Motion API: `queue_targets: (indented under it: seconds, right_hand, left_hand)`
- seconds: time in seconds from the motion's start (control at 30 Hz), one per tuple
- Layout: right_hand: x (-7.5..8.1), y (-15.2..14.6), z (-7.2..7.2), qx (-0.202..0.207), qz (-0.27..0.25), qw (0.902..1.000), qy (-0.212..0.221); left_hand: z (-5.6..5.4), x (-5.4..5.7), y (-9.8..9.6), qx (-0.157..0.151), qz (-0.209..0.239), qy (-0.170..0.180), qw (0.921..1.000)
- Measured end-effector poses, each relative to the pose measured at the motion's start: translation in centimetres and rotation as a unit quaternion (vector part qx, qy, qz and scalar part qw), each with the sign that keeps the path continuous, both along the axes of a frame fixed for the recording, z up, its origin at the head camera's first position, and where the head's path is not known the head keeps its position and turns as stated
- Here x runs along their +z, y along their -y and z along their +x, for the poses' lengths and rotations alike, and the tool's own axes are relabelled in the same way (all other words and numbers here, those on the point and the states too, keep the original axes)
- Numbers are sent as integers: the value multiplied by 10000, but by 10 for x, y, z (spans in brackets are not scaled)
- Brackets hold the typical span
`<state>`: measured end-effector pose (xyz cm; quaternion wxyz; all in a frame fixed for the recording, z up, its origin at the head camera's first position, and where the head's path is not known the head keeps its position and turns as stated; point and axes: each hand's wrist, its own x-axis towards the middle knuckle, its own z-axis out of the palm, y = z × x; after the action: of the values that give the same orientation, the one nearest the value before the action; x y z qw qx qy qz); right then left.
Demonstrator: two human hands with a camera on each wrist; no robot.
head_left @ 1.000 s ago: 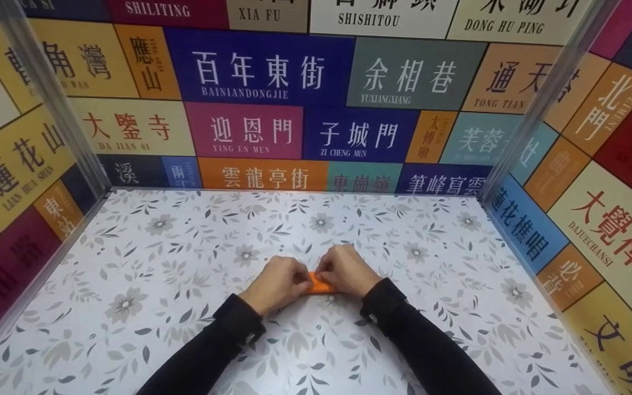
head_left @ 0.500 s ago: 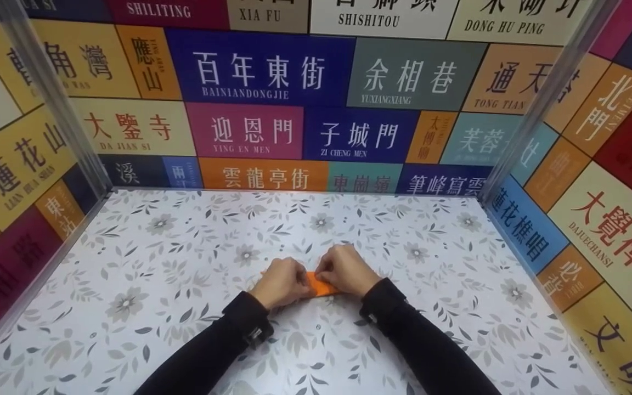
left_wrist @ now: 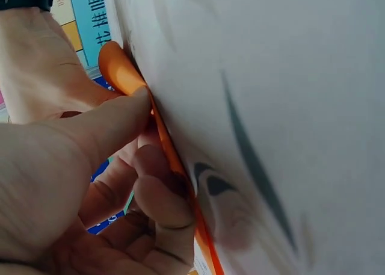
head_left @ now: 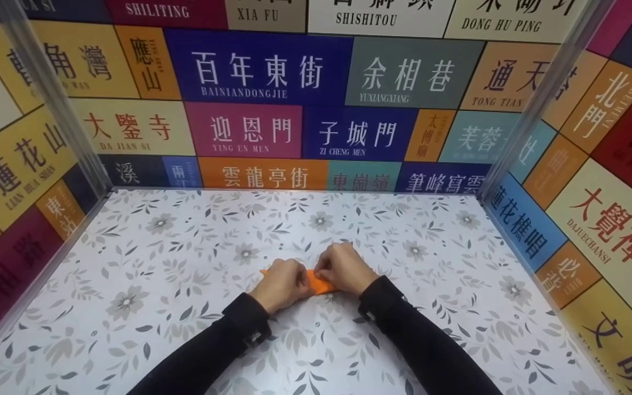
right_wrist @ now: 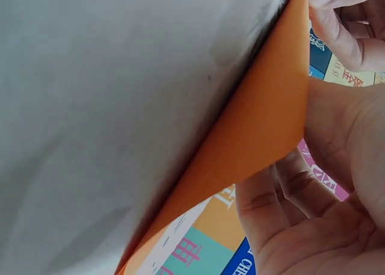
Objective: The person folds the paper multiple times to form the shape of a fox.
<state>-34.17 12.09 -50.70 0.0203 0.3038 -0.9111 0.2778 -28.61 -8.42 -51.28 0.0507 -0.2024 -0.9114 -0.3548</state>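
Observation:
A folded piece of orange paper (head_left: 320, 284) lies near the middle of the table, partly covered by both hands. My left hand (head_left: 280, 285) pinches its left part between thumb and curled fingers; a small orange tip shows beyond the knuckles. On the other side, my right hand (head_left: 346, 267) pinches the upper right part. In the left wrist view, the paper (left_wrist: 123, 73) appears edge-on, curved at its top end, with the left thumb pressing on it. The right wrist view shows a broad, slanted flap of the paper (right_wrist: 252, 118), right-hand fingers behind its edge.
A white tabletop (head_left: 184, 340) with grey flowers and leaves extends around the hands. Coloured sign-printed panels (head_left: 261, 66) enclose it at the back and both sides. Clear corner strips (head_left: 535, 104) run up where the panels meet.
My left hand has shifted slightly right along the paper, and an orange tip now shows beyond its knuckles on the left. The right hand keeps nearly the same place and grip.

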Motion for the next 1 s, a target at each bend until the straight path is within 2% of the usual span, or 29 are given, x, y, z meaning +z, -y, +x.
queue_targets:
  seconds: [0.13, 0.3, 0.5, 0.73, 1.0]
  right_hand:
    - [0, 1, 0, 18, 45, 10000, 33]
    - [0, 0, 0, 111, 31, 9999, 47]
    - [2, -1, 0, 37, 31, 9999, 114]
    - [-1, -1, -1, 125, 53, 9999, -101]
    - [2, 1, 1, 19, 29, 9999, 126]
  left_hand:
    - [0, 0, 1, 26, 1, -10, 10000]
    - [2, 2, 4, 88, -89, 145, 9998]
    - [4, 5, 10, 130, -99, 352, 9992]
    - [4, 7, 23, 178, -182, 588, 9979]
    - [6, 11, 43, 326, -246, 1021, 9939]
